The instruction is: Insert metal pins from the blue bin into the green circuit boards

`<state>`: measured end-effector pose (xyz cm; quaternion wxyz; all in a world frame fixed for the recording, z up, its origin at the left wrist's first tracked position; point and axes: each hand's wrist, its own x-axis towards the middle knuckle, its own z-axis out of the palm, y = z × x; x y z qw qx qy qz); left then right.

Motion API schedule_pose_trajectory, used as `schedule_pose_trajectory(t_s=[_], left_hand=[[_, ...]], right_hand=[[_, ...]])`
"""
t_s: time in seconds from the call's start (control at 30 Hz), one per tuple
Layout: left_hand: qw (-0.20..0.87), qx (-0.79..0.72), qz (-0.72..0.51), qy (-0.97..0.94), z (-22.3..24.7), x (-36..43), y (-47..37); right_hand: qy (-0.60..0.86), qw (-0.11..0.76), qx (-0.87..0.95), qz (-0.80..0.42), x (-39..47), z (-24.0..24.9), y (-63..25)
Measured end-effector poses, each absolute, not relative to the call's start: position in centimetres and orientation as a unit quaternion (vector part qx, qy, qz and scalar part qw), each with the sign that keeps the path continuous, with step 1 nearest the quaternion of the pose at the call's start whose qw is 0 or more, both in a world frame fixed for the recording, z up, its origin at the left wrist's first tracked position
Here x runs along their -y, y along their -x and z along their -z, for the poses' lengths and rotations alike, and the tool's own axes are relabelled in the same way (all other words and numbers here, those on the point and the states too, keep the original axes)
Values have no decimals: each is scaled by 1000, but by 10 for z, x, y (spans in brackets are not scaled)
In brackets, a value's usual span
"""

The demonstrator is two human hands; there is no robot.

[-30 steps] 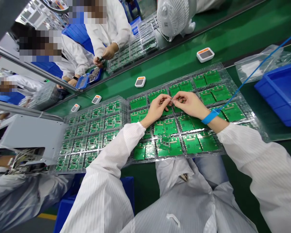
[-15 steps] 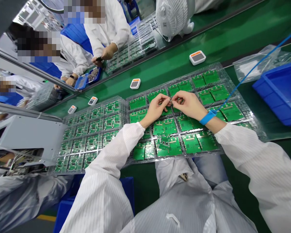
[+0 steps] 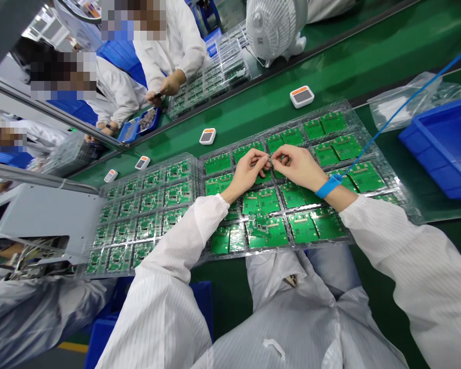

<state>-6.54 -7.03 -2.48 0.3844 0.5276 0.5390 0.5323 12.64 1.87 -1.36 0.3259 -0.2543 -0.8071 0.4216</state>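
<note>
My left hand [image 3: 250, 171] and my right hand [image 3: 297, 166] meet fingertip to fingertip above a clear plastic tray [image 3: 353, 110] of green circuit boards. Each hand is closed in a pinch. Between the fingertips is a tiny part, too small and too covered to name. A blue wrist strap [image 3: 329, 186] with a blue cord circles my right wrist. Green circuit boards [image 3: 304, 226] lie in the tray's compartments around both hands, and a smaller populated board [image 3: 259, 224] rests on top of others near the front edge.
Left of my tray stands another stack of clear trays [image 3: 192, 177] with boards. White devices with small screens [image 3: 301, 96] ride on the green belt [image 3: 249, 110] behind. A blue bin [image 3: 441, 148] and a plastic bag [image 3: 411, 105] are at right. Co-workers sit across, near a white fan [image 3: 274, 31].
The white devices on the belt have shifted slightly to the left. My hands stay pinched together in nearly the same place.
</note>
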Motion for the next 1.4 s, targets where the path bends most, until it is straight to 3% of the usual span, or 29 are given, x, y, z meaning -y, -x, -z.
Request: schedule_pose_trajectory(t_s=[1.03, 1.4], left_hand=[[369, -551, -540, -518, 25, 71, 67], [350, -541, -535, -547, 25, 72, 66]], right_hand=[[254, 341, 801, -421, -21, 19, -125], [262, 286, 791, -472, -26, 22, -125]])
